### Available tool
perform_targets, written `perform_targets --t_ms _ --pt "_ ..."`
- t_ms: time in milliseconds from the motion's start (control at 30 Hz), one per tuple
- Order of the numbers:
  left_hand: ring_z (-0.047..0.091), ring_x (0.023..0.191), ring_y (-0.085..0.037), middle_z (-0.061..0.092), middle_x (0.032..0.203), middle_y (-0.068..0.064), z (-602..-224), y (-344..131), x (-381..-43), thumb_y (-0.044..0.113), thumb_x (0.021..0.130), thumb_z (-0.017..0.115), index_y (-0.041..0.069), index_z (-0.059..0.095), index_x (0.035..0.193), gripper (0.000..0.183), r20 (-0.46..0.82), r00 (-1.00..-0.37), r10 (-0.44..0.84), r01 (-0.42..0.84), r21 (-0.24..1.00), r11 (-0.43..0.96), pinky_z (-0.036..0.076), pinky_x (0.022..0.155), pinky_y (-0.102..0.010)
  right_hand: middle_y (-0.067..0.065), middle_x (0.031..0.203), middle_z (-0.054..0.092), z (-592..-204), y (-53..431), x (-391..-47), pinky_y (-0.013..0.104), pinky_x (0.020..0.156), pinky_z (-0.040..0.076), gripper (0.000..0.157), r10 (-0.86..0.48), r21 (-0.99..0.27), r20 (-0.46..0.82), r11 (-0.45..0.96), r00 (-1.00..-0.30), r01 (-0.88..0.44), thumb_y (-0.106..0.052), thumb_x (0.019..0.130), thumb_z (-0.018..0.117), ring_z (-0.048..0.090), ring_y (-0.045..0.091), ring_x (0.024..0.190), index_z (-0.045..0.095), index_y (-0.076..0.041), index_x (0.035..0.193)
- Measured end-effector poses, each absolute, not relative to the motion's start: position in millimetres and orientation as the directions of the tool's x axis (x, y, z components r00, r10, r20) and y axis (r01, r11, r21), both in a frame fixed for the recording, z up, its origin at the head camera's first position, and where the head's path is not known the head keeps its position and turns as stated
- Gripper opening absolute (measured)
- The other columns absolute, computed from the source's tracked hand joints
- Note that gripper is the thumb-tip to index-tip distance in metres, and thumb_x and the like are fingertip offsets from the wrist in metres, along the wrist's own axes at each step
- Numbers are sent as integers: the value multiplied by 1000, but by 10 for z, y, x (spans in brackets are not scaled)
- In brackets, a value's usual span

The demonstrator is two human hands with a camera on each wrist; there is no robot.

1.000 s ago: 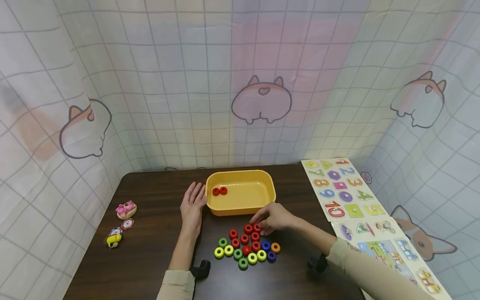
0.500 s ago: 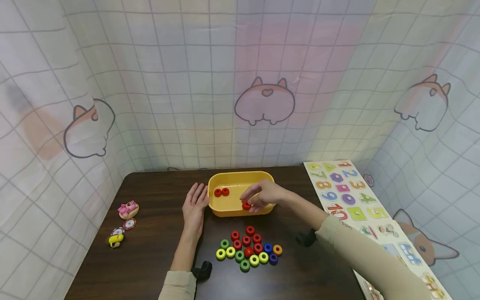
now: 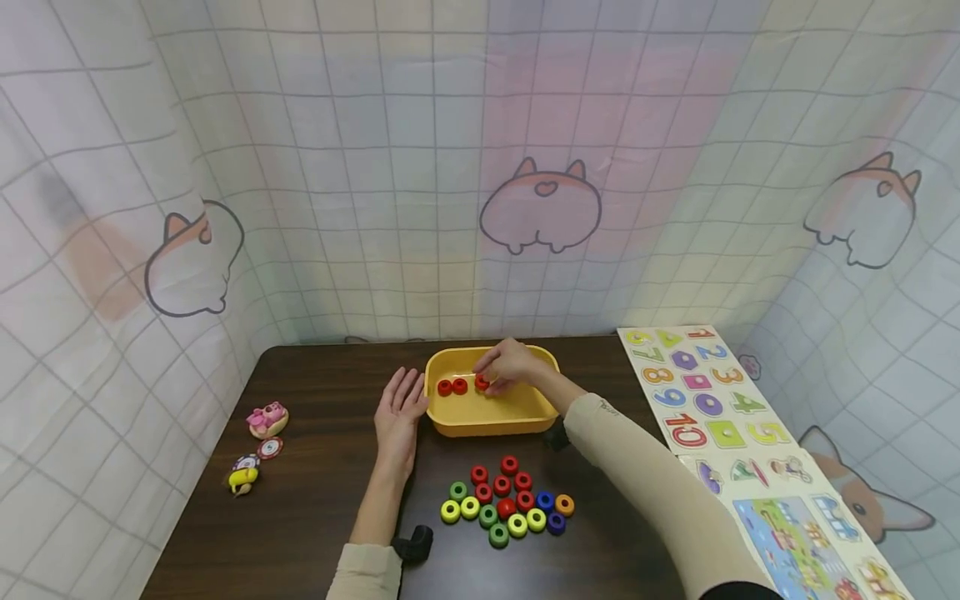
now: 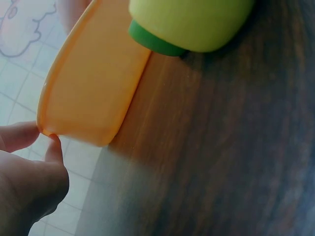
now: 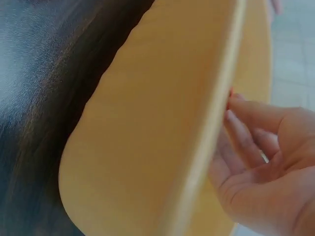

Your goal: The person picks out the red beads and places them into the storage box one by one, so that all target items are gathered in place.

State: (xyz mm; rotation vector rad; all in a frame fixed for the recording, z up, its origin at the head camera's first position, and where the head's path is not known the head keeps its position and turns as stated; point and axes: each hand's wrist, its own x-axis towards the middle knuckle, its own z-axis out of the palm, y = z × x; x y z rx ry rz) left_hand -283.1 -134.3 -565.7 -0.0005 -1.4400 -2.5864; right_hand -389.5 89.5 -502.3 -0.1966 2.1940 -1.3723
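Note:
A yellow plastic bin (image 3: pixel 487 426) stands at the back of the dark table. My right hand (image 3: pixel 510 364) reaches into it and pinches a red ring bead (image 3: pixel 481 382) low over its floor. In the right wrist view a sliver of red bead (image 5: pixel 230 98) shows at the fingertips, and the bin wall hides the rest. To the left of the held bead, two red beads (image 3: pixel 452 387) lie inside. My left hand (image 3: pixel 397 412) rests against the bin's left end, fingers extended; in the left wrist view its thumb (image 4: pixel 54 150) touches the rim.
In front of the bin lies a loose cluster of red, green, yellow, blue and orange beads (image 3: pixel 502 506). Picture puzzle boards (image 3: pixel 705 392) line the right side. Small toys (image 3: pixel 267 420) and chips (image 3: pixel 270 448) are at the left. A patterned curtain (image 3: pixel 450 167) closes the back.
My right hand took a red bead from the cluster and carried it up and over the near rim into the bin, beside the two there. The left hand stays at the bin's end.

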Motion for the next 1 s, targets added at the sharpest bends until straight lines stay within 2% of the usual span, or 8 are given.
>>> perform_targets --t_ms 200,433,700,833,900,1000 --pt "44 137 -26 45 147 -9 -5664 -1314 -2811 -12 93 55 15 38 148 64 90 -983 -160 160 844 -512 49 98 -26 21 114 68 -5107 906 -3876 51 87 55 32 -426 -883 -339 451 -839 128 2 92 61 68 42 97 65 3 123" --pt "42 138 -25 43 149 -9 -5677 -1313 -2833 -11 92 57 16 37 149 66 93 -984 -152 158 849 -504 48 99 -26 24 125 62 -4831 1070 -3615 57 89 52 34 -461 -911 -239 412 -855 33 1 93 60 65 43 103 60 7 127" --pt "38 140 -29 40 151 -12 -5656 -1370 -2856 -15 92 54 13 33 150 68 83 -986 -142 145 843 -518 46 101 -29 16 107 72 -4584 1280 -3096 53 78 57 20 -586 -900 -127 407 -801 -155 -6 93 65 71 37 89 71 -3 112" --pt "39 140 -28 40 150 -12 -5647 -1373 -2852 -15 92 54 13 34 150 68 85 -987 -139 145 848 -510 46 101 -28 10 102 73 -4650 1367 -2831 50 74 59 15 -593 -881 -183 453 -784 -137 -9 93 66 72 35 84 75 -11 105" --pt "40 139 -27 41 150 -10 -5647 -1362 -2847 -14 92 54 14 35 150 67 79 -987 -143 142 849 -509 47 100 -27 11 103 72 -4724 1405 -2729 49 72 60 15 -598 -868 -213 479 -773 -131 -10 93 66 72 35 83 75 -11 105" --pt "43 138 -26 44 148 -8 -5671 -1327 -2838 -13 92 55 16 37 148 65 81 -984 -160 151 855 -496 48 99 -25 8 99 73 -4879 1456 -2615 38 65 60 17 -624 -805 -209 547 -753 -230 -12 94 65 72 29 76 75 -12 108"
